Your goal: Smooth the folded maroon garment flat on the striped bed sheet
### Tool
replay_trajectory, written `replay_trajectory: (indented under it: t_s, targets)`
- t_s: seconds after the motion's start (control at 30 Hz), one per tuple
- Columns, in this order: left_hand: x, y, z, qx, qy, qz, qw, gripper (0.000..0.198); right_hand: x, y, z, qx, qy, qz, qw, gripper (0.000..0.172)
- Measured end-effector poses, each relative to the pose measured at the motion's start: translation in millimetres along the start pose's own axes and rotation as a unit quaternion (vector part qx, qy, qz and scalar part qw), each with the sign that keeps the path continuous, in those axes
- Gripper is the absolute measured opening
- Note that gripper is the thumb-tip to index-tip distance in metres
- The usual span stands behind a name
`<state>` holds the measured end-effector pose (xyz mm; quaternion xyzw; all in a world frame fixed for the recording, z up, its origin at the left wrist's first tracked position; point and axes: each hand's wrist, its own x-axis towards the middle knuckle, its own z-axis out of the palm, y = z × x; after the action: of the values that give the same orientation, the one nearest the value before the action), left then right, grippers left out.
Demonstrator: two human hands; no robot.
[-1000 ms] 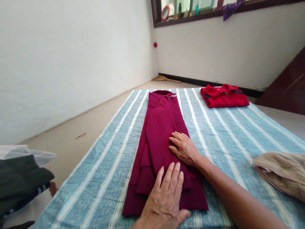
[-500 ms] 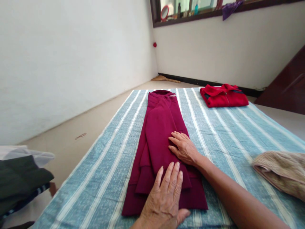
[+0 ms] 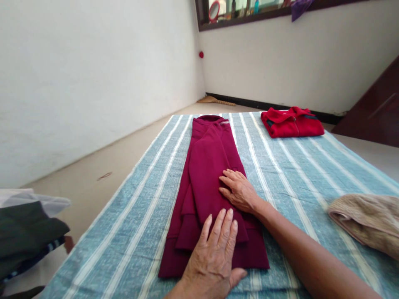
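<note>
My left hand (image 3: 213,253) lies on the shirt (image 3: 207,162), fingers slightly spread. Just beyond it, my right hand (image 3: 239,191) rests likewise.

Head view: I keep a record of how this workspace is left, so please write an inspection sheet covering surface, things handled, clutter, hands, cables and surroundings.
Surface: blue-and-white striped cloth, lightly creased
Things handled: maroon garment, laid lengthwise, collar at the far end, sleeve folded over it
Clutter: folded red garment, far right; tan cloth, right; dark clothes, off the striped cloth at left
Hands: left hand flat on the maroon garment's near end; right hand on its right side, fingers spread
Cables: none made out; thin loop on the floor
Surroundings: white wall at left; round mirror at the window
</note>
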<state>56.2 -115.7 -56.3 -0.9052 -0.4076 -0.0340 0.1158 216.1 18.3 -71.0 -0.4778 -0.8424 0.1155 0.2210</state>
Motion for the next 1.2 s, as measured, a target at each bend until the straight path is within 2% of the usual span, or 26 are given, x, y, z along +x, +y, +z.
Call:
replay_trajectory:
  t_s: [0.2, 0.53, 1.2]
  targets:
    - [0.8, -0.4, -1.9, 0.008, 0.007, 0.007, 1.0, 0.077, -0.2, 1.9, 1.8, 0.009, 0.008, -0.004, 1.0, 0.036]
    - [4.1, -1.3, -7.3, 0.0, -0.012, 0.018, 1.0, 0.077, -1.5, 6.2, 3.9, 0.001, 0.015, -0.007, 1.0, 0.036]
    - [2.5, -0.9, -5.8, -0.018, -0.021, 0.014, 1.0, 0.078, -1.3, 9.0, 5.6, -0.007, 0.024, -0.021, 0.999, 0.035]
